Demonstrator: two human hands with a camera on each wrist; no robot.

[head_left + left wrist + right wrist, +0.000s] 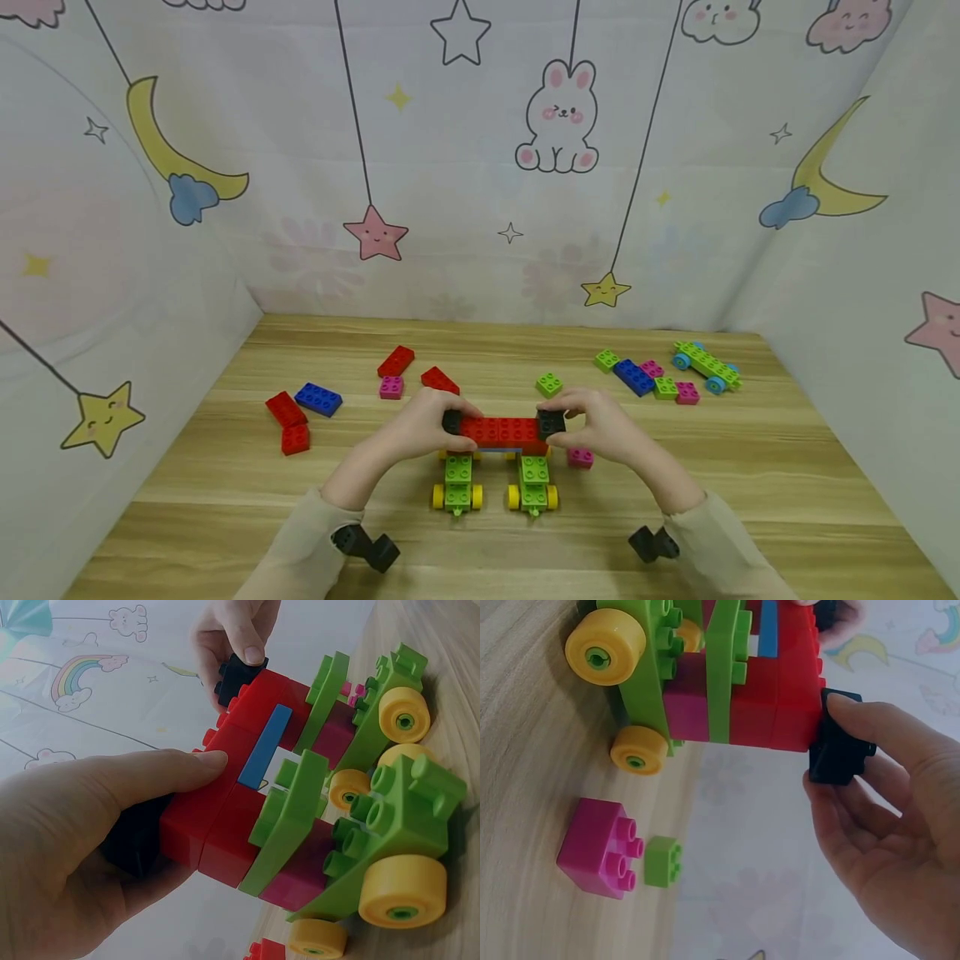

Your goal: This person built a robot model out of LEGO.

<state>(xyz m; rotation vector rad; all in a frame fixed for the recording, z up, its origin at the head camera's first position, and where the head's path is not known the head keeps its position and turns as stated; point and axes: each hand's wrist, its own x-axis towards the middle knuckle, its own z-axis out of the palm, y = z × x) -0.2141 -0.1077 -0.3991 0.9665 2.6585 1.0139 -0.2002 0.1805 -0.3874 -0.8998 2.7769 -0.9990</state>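
A toy-brick build stands in front of me on two green wheeled bases [458, 496] with yellow wheels. Magenta bricks [686, 705] and green plates [289, 825] are stacked on the bases. Across the top runs a row of red bricks [498, 432], with a blue brick [265, 746] beneath it. My left hand [427, 425] grips a black brick [452, 422] at the left end, its thumb lying along the red brick. At the right end, my right hand [606, 427] pinches another black brick [840, 739] between thumb and fingers, right against the red brick's top.
Right of the build lies a magenta brick [581, 457], and a green brick [549, 384] is behind. Red bricks [285, 409] and a blue brick [318, 399] lie left. A green base with blue wheels [707, 367] stands far right beside several loose bricks. A printed curtain surrounds the table.
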